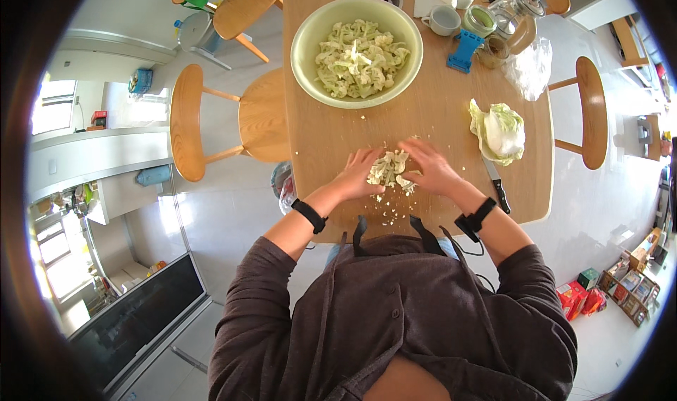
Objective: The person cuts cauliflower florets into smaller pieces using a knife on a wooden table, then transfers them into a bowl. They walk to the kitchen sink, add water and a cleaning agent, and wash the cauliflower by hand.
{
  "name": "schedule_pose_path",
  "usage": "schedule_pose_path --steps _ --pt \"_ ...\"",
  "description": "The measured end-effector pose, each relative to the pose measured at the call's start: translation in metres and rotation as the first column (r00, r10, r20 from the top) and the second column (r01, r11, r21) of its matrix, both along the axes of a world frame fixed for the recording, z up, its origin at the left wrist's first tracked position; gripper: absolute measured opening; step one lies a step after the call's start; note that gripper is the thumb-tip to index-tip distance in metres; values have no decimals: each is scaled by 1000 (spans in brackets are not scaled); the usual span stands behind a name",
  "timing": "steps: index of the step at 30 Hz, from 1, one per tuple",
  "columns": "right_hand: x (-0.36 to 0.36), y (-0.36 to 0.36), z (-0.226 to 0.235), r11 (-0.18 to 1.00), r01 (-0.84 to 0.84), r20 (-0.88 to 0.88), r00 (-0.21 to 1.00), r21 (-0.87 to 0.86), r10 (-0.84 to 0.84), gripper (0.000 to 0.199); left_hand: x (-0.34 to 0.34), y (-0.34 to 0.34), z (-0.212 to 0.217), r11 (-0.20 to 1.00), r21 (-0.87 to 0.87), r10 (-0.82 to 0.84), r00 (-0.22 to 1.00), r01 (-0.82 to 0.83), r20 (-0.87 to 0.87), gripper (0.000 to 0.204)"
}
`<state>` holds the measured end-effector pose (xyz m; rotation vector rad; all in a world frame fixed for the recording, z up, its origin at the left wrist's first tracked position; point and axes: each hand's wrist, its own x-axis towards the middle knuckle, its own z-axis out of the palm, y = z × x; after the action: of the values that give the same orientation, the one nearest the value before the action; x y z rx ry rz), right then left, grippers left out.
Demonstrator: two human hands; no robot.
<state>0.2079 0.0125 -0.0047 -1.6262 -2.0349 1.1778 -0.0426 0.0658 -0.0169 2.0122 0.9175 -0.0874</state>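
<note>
A small heap of cauliflower pieces (390, 167) lies on the wooden table near its front edge, with crumbs scattered toward me. My left hand (358, 174) rests along the heap's left side, fingers stretched forward and thumb at its near edge. On the other side, my right hand (431, 169) curves around the heap with fingers spread. Both hands touch the pieces from the sides and lift none. Beyond them stands a large pale green bowl (302, 83) holding many cut cauliflower florets (360, 59).
Right of my hands lie a knife (501, 195) with a black handle and a leafy pale cabbage head (502, 134). Farther back are a blue plastic object (464, 51), a white mug (442, 20), glass jars (495, 48) and a clear plastic bag (530, 69). Wooden chairs (261, 115) flank the table.
</note>
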Motion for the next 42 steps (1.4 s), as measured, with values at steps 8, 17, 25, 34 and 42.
schedule_pose_path --steps 8,17,25,34,42 --pt "21 -26 -1 971 144 389 919 -189 -61 123 11 -15 -2 983 176 -3 965 51 -263 125" --pt "-65 -13 -35 982 185 126 976 -49 -178 99 44 -26 -37 962 208 175 984 -174 14 92" --pt "-57 22 -13 958 258 -238 930 -126 -282 60 26 11 6 748 -529 545 826 -400 146 62" --pt "-54 125 76 900 424 -611 687 -101 -393 76 27 112 120 664 -541 734 587 -516 341 66" --pt "-13 109 43 863 494 -344 832 101 -436 56 10 106 87 706 -392 702 511 -590 495 55"
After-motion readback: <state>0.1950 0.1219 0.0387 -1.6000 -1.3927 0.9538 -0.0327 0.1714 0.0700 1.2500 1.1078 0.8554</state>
